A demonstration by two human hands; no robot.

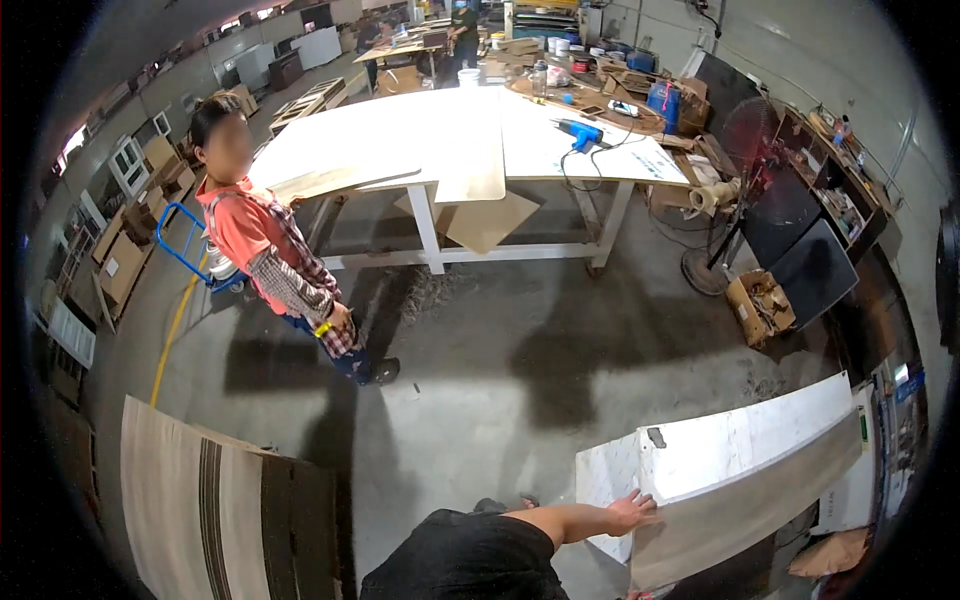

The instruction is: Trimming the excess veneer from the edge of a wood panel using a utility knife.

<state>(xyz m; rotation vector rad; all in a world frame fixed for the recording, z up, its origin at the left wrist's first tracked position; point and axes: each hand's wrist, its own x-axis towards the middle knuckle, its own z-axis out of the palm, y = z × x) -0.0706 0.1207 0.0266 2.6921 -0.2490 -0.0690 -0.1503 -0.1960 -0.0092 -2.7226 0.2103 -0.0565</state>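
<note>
Wood-grain panel (pixel 745 508) at lower right, and the left hand (pixel 630 512) lies over its near corner, fingers across the top edge where it meets the white boards (pixel 700 455); whether that hand clamps or only rests, I cannot tell. Just a sliver of the right hand (pixel 635 595) shows at the lower edge, its grip impossible to read. Over to the containers: a cardboard box (pixel 744 314) sits open on the floor near the pedestal fan (pixel 748 128), heaped with crumpled brown scraps. Above it, the wall-side shelf unit (pixel 838 178) carries small mixed items too blurred to name. A blue drum (pixel 662 99) stands beyond the white-topped table (pixel 350 140), a white bucket (pixel 468 76) at its far edge, contents unreadable. On the tabletop lies a blue heat gun (pixel 580 132), and at left a co-worker (pixel 255 230) in a coral shirt stands beside it.
</note>
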